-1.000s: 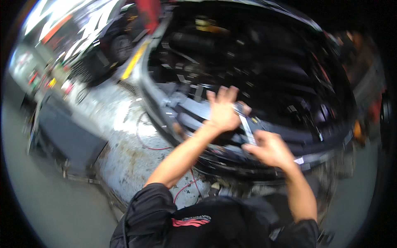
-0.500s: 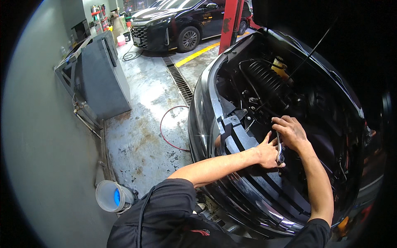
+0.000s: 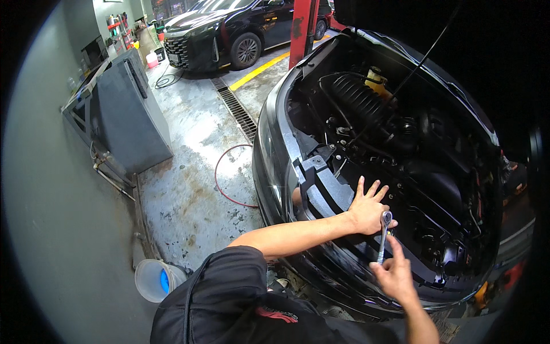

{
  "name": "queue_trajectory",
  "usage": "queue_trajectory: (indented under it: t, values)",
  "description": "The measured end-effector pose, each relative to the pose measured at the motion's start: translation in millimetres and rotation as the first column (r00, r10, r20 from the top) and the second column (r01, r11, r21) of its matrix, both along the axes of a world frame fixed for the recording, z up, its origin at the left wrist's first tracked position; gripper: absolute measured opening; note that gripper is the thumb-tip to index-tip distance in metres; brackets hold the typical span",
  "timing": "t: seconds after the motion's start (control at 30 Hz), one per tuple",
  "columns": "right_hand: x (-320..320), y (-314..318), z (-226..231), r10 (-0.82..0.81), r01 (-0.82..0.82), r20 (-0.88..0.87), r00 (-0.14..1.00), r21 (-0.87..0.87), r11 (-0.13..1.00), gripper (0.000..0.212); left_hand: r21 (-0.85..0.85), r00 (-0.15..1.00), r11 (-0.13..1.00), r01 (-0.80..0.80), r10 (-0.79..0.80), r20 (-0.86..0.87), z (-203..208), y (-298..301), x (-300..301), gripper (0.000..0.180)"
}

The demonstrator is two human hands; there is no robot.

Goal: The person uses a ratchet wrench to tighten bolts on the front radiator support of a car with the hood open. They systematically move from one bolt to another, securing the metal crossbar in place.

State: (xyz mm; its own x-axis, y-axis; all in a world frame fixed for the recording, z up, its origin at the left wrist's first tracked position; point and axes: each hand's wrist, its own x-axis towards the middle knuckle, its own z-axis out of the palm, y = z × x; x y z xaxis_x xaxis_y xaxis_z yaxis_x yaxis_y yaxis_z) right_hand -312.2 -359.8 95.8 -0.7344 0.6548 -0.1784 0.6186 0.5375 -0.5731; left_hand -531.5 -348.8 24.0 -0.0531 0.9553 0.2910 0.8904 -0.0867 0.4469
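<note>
A shiny ratchet wrench (image 3: pixel 383 238) is over the front edge of the engine bay, its round head beside my left hand and its handle pointing back toward me. My left hand (image 3: pixel 366 213) lies there with its fingers stretched and spread, the thumb side close to the wrench head. The handle's near end is between the thumb and fingers of my right hand (image 3: pixel 395 276), whose index finger reaches forward along it. Whatever the wrench head sits on is hidden. Beneath both hands runs the dark front panel (image 3: pixel 329 192) of a black car with its hood raised.
A ribbed black air hose (image 3: pixel 358 97) and a yellowish reservoir (image 3: pixel 376 83) sit deeper in the bay. A thin prop rod (image 3: pixel 427 54) slants across it. To the left are a grey cabinet (image 3: pixel 129 114), a red hose (image 3: pixel 217 175) and a bucket (image 3: pixel 150 280). Another black car (image 3: pixel 223 34) stands beyond.
The wrench handle has swung from pointing away into the bay to pointing toward me. My right hand came back with it, and my left hand's fingers have spread.
</note>
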Motion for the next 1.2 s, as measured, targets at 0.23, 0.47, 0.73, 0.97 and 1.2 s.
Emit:
queue_trajectory:
  t: [0.23, 0.47, 0.73, 0.97, 1.2]
  values:
    - [2.7, 23.5, -5.1, 0.029, -0.01, 0.16, 0.987, -0.121, 0.993, 0.051, 0.007, 0.989, 0.996, 0.084, -0.083, -0.126, -10.6, 4.9, -4.8, 0.043]
    - [-73.6, 159.5, 48.7, 0.163, -0.519, 0.534, 0.83, 0.631, 0.577, 0.018, -0.149, 0.97, 0.967, 0.207, -0.223, -0.098, 8.3, 14.1, -19.2, 0.048]
    - [-154.0, 157.9, 34.1, 0.586, -0.495, 0.174, 0.791, 0.746, 0.446, 0.025, -0.047, 0.989, 0.988, 0.149, -0.149, 0.01, -3.4, 11.7, -15.4, 0.061]
    - [-12.0, 130.5, 14.9, 0.237, -0.403, 0.347, 0.908, 0.564, 0.72, 0.011, 0.135, 0.992, 0.987, -0.09, 0.077, 0.097, -4.5, -2.5, 3.7, 0.044]
    - [7.5, 6.2, 10.6, -0.051, 0.078, 0.176, 0.983, -0.151, 0.985, 0.031, 0.077, 0.997, 0.995, -0.064, 0.068, -0.045, -19.3, 6.9, 8.6, 0.039]
